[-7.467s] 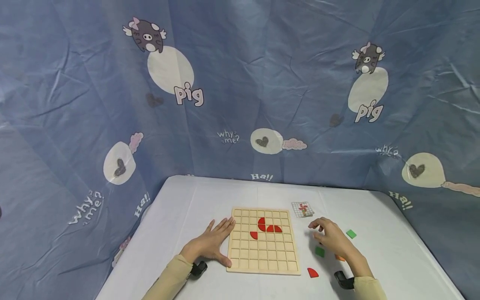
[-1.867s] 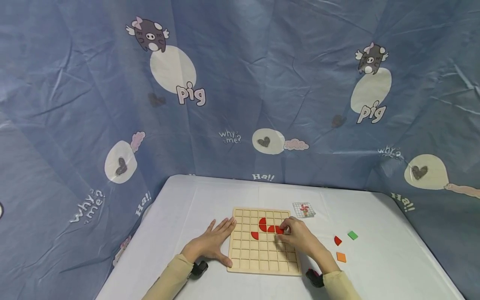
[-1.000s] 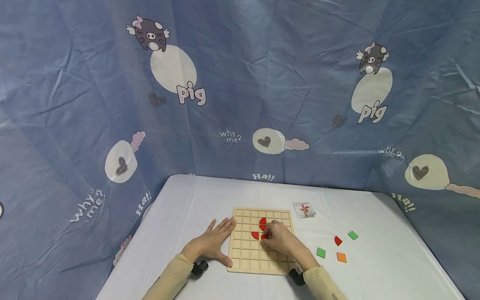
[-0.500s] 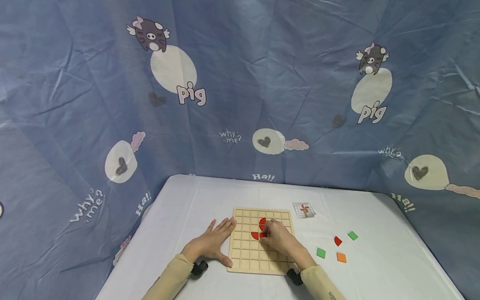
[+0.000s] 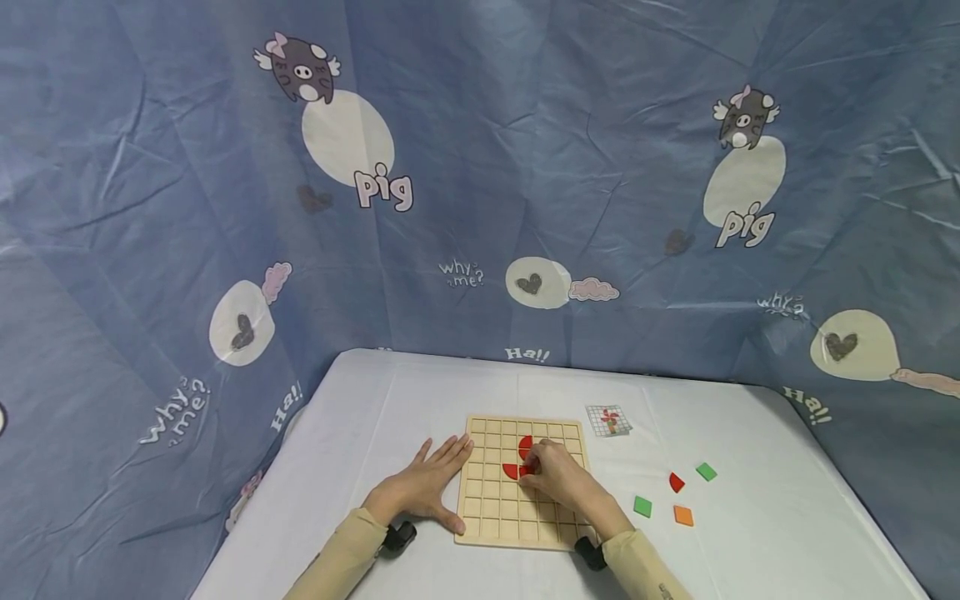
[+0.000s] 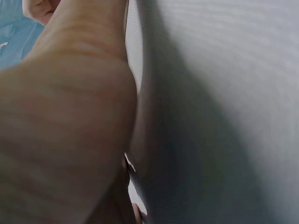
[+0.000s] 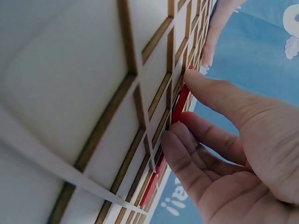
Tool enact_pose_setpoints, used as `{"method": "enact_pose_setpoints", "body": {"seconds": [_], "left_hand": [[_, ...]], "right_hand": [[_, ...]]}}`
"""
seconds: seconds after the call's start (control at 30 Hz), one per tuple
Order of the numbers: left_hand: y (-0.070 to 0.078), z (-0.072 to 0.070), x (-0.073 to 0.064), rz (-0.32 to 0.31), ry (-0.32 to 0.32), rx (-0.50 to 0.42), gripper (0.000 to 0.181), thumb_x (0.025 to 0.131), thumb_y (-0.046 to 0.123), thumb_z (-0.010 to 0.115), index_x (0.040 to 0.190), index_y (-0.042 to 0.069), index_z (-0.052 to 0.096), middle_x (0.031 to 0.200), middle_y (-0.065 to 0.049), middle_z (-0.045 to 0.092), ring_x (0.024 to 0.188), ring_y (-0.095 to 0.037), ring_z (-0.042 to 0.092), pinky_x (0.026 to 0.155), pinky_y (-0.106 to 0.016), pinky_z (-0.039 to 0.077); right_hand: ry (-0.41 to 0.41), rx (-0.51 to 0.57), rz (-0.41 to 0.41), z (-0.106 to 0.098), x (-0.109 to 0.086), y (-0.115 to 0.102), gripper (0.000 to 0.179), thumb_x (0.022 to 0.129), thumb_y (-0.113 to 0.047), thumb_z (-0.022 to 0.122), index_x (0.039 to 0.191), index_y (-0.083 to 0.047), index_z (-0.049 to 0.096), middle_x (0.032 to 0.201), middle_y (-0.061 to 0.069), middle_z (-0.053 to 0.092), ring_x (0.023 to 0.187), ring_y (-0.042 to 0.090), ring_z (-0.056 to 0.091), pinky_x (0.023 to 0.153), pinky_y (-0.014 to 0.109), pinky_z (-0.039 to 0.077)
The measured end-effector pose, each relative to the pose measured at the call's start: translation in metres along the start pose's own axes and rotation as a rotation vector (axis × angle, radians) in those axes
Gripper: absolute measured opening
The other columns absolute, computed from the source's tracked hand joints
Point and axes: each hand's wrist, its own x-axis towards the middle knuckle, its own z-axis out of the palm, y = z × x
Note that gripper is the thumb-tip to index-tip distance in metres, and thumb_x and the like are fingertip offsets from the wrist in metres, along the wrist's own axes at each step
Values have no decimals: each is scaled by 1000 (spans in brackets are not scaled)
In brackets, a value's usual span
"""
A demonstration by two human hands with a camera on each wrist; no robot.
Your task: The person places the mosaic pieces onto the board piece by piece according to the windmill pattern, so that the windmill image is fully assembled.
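A pale wooden board with a square grid lies on the white table. My left hand is spread flat along its left edge, thumb at the near corner. Between thumb and fingertips, my right hand pinches a red quarter-circle tile at a cell near the board's middle. Left of that tile sits another red quarter-circle, and just beyond it two more form a half-circle. Part of the board's right side is hidden under the right hand. The left wrist view is mostly filled by skin and tabletop.
Right of the board lie a green square tile, an orange square tile, a loose red quarter-circle and a second green tile. A pattern card rests beyond the board's far right corner. A blue printed cloth hangs behind.
My right hand has come from the table at right onto the board, then left toward its middle, with a red tile. The near loose red quarter-circle has left the table. The left hand stays put.
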Motion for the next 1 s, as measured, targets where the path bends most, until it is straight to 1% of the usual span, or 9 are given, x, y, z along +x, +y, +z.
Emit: {"method": "enact_pose_setpoints", "body": {"seconds": [0.2, 0.33, 0.47, 0.63, 0.77, 1.0], "left_hand": [[0, 1, 1, -7, -4, 15, 135, 57, 75, 72, 156, 8, 9, 164, -9, 5, 151, -29, 5, 120, -59, 2], [0, 2, 1, -14, -9, 16, 135, 57, 75, 71, 156, 9, 7, 164, -8, 4, 151, -28, 4, 120, -58, 1], [1, 2, 0, -17, -10, 12, 136, 57, 76, 71, 156, 9, 7, 164, -8, 5, 151, -28, 5, 120, -58, 1], [1, 1, 0, -17, -10, 9, 135, 57, 75, 72, 156, 9, 8, 164, -8, 5, 151, -28, 5, 120, -58, 1], [0, 1, 0, -20, -8, 10, 135, 57, 74, 73, 156, 9, 8, 164, -8, 5, 151, -28, 5, 120, -58, 1], [0, 1, 0, -4, -3, 6, 134, 58, 72, 75, 155, 7, 11, 164, -10, 7, 151, -31, 7, 120, -59, 3]], "right_hand": [[4, -1, 34, 1, 0, -1, 20, 77, -18, 81, 82, -6, 66, 80, 0, 58, 73, 8, 50, 61, 22, 49], [0, -15, 38, 1, 0, -2, 21, 77, -19, 81, 82, -6, 66, 80, -1, 57, 73, 8, 50, 61, 22, 49], [-7, -15, 22, -1, -1, -2, 19, 78, -17, 81, 84, -4, 68, 82, 0, 59, 74, 8, 52, 62, 22, 50], [-19, -11, 10, -2, -2, -3, 13, 80, -10, 78, 87, -3, 69, 84, 1, 59, 74, 8, 54, 61, 20, 50], [-9, 6, -2, -2, -1, -2, 11, 80, -6, 77, 87, -3, 69, 84, 1, 60, 75, 8, 55, 60, 20, 51], [20, 15, -16, -1, 0, 0, 10, 79, -5, 78, 85, -2, 70, 82, 1, 60, 74, 8, 57, 61, 19, 52]]}}
